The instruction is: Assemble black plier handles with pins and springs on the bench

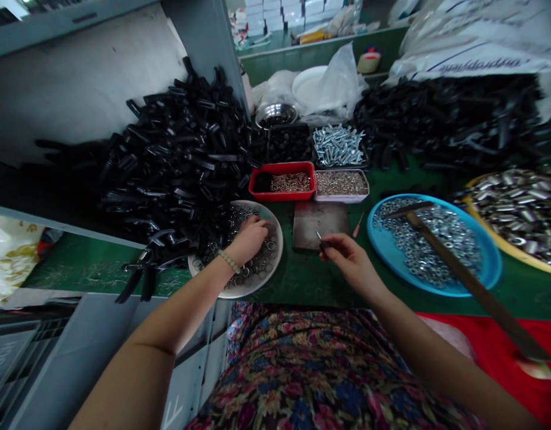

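My left hand (249,240), with a beaded bracelet on its wrist, reaches into a round white plate (276,263) of thin metal rings (257,267). Its fingers are bent together among the rings, and what they pinch is hidden. My right hand (347,255) pinches a bolt (319,236), its silver shank pointing up and away and a small black part at its lower end. That hand is just over the near right corner of a flat metal block (318,218). A small screwdriver with a red handle (357,228) lies to the right of the block.
A hammer (455,263) rests across a blue tray (437,288) of nuts. Behind the block stand a red box (282,196) and a pale box (342,197) of small fasteners, with screws (338,145) beyond. Black handles (177,155) pile high at left. Metal sleeves (522,209) fill a yellow tray.
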A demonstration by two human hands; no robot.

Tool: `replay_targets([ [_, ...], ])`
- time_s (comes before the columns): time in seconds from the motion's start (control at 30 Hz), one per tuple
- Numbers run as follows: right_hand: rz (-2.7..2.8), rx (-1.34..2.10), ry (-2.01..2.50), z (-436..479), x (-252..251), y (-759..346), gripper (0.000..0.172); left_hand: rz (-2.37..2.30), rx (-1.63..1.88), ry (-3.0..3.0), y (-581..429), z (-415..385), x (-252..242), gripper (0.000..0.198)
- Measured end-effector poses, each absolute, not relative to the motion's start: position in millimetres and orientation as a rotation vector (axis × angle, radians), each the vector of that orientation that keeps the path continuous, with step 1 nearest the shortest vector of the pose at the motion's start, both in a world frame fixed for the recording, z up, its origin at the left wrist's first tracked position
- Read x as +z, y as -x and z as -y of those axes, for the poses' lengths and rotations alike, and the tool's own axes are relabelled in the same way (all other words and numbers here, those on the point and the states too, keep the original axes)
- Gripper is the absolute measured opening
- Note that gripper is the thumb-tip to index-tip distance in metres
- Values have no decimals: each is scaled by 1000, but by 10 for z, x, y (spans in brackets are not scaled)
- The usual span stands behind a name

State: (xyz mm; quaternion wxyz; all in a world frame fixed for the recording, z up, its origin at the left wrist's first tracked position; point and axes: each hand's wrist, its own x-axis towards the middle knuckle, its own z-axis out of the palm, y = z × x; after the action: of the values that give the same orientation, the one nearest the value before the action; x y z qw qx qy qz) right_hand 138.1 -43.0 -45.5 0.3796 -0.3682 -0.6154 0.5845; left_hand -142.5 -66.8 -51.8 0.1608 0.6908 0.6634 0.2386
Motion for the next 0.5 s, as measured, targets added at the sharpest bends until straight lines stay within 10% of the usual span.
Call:
replay_targets([
  [0.5, 1641, 1472, 918, 482, -449, -1473, 19, -1867, 172, -2255, 1384, 647, -350, 19],
])
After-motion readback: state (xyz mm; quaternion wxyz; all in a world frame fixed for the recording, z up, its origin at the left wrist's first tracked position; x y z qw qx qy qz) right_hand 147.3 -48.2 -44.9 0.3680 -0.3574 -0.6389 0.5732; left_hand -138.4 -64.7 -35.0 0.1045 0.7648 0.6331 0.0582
